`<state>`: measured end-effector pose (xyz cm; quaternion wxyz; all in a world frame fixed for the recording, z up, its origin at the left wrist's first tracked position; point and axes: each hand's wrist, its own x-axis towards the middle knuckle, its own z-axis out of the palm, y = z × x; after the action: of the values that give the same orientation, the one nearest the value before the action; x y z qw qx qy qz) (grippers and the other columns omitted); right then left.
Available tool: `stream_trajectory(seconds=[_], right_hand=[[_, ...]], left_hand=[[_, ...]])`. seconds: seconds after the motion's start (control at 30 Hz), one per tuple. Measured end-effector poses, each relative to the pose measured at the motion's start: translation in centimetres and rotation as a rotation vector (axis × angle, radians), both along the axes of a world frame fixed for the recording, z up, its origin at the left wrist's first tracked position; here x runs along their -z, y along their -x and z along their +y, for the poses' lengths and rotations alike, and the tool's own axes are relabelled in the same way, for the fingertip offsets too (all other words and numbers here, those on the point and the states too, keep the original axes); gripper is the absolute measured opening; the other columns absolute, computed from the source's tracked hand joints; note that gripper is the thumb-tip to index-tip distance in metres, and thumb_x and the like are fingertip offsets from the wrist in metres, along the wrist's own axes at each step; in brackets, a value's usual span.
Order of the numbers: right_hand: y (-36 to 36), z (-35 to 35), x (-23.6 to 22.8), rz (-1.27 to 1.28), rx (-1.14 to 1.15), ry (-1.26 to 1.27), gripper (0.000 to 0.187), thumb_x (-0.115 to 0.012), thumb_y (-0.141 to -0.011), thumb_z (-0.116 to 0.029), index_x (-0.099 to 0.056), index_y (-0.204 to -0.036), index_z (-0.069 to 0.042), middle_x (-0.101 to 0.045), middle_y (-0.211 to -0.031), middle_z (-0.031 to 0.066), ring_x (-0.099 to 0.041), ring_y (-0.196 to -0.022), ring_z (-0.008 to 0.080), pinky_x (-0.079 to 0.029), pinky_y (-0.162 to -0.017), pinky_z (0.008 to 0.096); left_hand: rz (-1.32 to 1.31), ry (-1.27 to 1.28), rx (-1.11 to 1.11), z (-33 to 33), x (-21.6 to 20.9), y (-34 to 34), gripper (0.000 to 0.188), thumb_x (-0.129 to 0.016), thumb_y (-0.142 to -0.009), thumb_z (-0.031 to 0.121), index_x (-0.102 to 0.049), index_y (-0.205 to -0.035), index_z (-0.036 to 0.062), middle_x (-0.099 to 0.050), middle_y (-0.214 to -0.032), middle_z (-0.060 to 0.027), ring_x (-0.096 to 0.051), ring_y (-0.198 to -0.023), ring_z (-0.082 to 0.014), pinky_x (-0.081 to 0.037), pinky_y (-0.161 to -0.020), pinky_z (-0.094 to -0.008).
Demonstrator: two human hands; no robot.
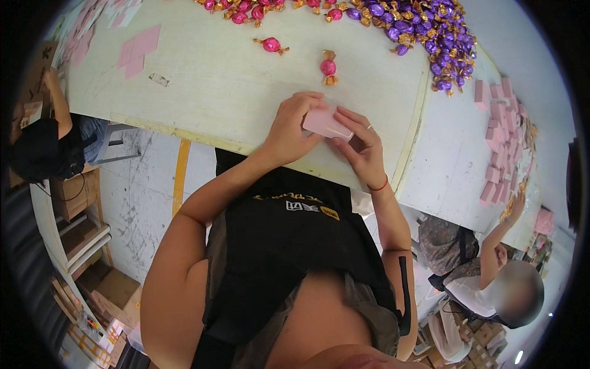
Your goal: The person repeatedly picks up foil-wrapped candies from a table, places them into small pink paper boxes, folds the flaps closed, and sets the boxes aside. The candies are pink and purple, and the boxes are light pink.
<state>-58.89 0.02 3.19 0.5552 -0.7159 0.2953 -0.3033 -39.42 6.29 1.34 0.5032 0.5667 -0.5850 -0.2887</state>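
Between my two hands, just above the near edge of the white table (203,80), is a small pale pink box (327,123). My left hand (294,126) grips its left end, fingers along the far side. My right hand (361,144) pinches the right end between thumb and fingers, with a ring on one finger and a red band at the wrist. Whether anything is inside the box cannot be seen. Just beyond it lies a pink candy (329,67) in a twisted gold-ended wrapper. Another pink wrapped candy (270,45) rests farther left.
Piles of pink candies (246,11) and purple candies (424,37) cover the far side. Flat pink card pieces (140,50) lie at the left. Many pink boxes (501,138) stand on the right-hand table, where a co-worker (491,283) reaches in. Another person (55,141) sits at the left.
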Motion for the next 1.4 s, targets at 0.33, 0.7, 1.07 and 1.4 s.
stream_trajectory(seconds=[0.33,0.7,1.07,1.4], right_hand=[[-0.3,0.6,0.6,0.035,0.043,0.084,0.045,-0.073,-0.083,0.000,-0.067,-0.127,-0.009,-0.058,-0.135,0.0140,-0.059,-0.119,0.0278,-0.050,-0.094,0.0347],[1.3,0.6,0.9,0.139,0.085,0.612,0.037,-0.077,-0.074,0.003,-0.076,-0.107,-0.013,-0.063,-0.125,0.0091,-0.059,-0.117,0.0333,-0.054,-0.091,0.0380],[2.0,-1.1,-0.4,0.160,-0.116,0.714,0.029,-0.075,-0.075,0.003,-0.075,-0.101,-0.008,-0.067,-0.124,0.0053,-0.059,-0.117,0.0328,-0.051,-0.098,0.0406],[1.8,-1.3,0.3,0.115,-0.047,0.490,0.035,-0.074,-0.077,0.006,-0.075,-0.108,-0.011,-0.066,-0.123,0.0122,-0.059,-0.121,0.0360,-0.052,-0.099,0.0402]], left_hand=[[0.037,-0.064,0.174,0.3,-1.2,-2.6,0.046,-0.078,-0.076,-0.001,-0.062,-0.118,0.0070,-0.053,-0.137,-0.0105,-0.055,-0.123,-0.0235,-0.047,-0.099,-0.0347],[0.157,0.008,0.238,0.3,0.3,-3.6,0.017,-0.081,-0.074,0.000,-0.071,-0.087,0.0059,-0.057,-0.123,-0.0079,-0.062,-0.113,-0.0251,-0.054,-0.091,-0.0365],[-0.366,0.370,0.291,-0.5,0.0,-4.8,0.014,-0.080,-0.074,0.009,-0.070,-0.082,0.0112,-0.066,-0.114,-0.0035,-0.064,-0.113,-0.0271,-0.057,-0.086,-0.0377],[-0.462,0.328,0.291,-1.2,-0.9,-3.7,0.028,-0.079,-0.072,0.006,-0.073,-0.097,0.0171,-0.065,-0.111,-0.0056,-0.064,-0.107,-0.0306,-0.057,-0.086,-0.0393]])
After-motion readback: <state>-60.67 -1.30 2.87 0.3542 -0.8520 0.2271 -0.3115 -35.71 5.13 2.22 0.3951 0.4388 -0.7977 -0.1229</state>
